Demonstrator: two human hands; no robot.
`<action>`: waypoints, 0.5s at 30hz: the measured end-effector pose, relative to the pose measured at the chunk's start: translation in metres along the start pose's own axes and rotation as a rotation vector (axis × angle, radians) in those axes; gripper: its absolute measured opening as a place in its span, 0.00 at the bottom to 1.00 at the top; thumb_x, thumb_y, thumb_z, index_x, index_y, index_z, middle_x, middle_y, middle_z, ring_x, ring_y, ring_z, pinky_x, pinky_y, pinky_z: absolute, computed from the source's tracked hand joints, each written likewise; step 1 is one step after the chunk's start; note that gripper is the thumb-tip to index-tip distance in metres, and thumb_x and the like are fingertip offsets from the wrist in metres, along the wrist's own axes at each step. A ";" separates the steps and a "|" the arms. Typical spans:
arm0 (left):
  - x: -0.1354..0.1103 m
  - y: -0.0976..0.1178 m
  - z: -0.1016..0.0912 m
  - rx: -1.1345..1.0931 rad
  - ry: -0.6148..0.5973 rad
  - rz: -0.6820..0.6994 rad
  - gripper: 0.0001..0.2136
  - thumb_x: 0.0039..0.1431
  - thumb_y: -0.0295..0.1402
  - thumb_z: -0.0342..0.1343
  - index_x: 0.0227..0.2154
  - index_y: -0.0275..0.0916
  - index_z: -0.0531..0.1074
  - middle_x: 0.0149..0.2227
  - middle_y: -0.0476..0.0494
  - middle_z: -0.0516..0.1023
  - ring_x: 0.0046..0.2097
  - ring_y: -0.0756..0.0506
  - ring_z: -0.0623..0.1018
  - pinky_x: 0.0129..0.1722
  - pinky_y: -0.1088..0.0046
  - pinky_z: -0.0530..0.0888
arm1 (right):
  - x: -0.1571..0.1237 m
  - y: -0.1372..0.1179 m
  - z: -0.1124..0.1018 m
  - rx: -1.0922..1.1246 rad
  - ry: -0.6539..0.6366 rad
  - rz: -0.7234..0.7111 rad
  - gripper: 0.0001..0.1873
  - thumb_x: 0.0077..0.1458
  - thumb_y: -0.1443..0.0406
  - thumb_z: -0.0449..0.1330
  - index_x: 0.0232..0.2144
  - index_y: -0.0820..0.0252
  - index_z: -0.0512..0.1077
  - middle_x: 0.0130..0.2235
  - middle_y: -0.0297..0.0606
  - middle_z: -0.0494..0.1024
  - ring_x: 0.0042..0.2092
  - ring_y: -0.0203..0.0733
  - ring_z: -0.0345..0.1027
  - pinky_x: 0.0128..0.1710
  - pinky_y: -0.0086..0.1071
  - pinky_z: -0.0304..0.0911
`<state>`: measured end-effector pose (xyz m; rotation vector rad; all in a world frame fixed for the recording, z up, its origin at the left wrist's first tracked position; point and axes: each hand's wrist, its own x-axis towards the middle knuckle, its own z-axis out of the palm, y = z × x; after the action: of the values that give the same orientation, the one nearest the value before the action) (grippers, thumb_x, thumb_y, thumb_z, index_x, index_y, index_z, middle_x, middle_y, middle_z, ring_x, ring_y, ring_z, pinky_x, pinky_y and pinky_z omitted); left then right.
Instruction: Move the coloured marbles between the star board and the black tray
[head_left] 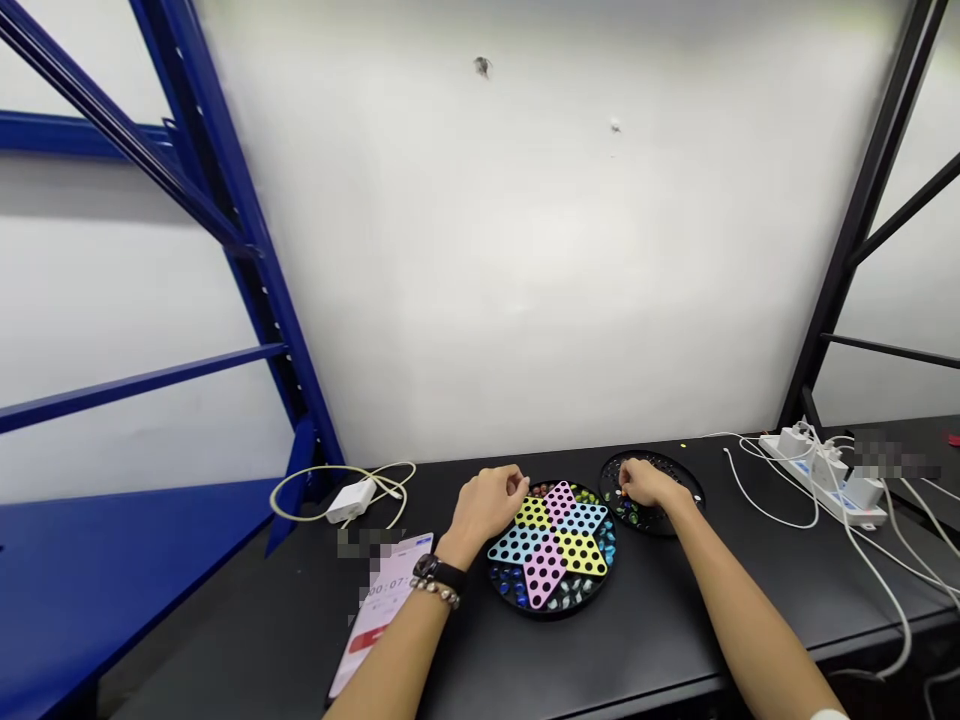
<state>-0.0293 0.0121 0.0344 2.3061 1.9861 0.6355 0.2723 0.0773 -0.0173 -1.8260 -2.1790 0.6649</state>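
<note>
A round Chinese checkers board [553, 530] lies on the black table, its star in pink, yellow and blue dotted with black holes. Coloured marbles [510, 588] sit sorted in the pockets around the star: dark blue, light blue, clear, red and yellow-green ones show. My left hand [487, 505] is at the board's upper left edge, its fingers curled together; whatever they hold is hidden. To the right stands a round black tray [679, 525] with loose marbles [634, 512] in it. My right hand [646, 483] reaches down into this tray, fingertips pinched among the marbles; their grip is too small to make out.
Left of the board lies a phone [390, 595] with a running timer, partly behind my left forearm. A white adapter [351, 500] with a coiled cable is at the back left. A power strip [825, 480] with plugs and white cables occupies the right. A white wall [525, 250] stands behind.
</note>
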 end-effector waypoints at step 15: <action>-0.002 0.005 -0.003 0.007 -0.059 0.042 0.11 0.60 0.38 0.50 0.28 0.43 0.74 0.30 0.49 0.79 0.32 0.47 0.76 0.29 0.74 0.61 | 0.027 0.032 -0.010 0.974 0.377 0.182 0.06 0.57 0.62 0.53 0.33 0.59 0.64 0.28 0.35 0.71 0.25 0.32 0.66 0.20 0.23 0.56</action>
<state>-0.0254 0.0081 0.0377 2.3479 1.9229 0.5574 0.2991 0.1099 -0.0265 -1.4275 -1.1163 1.0595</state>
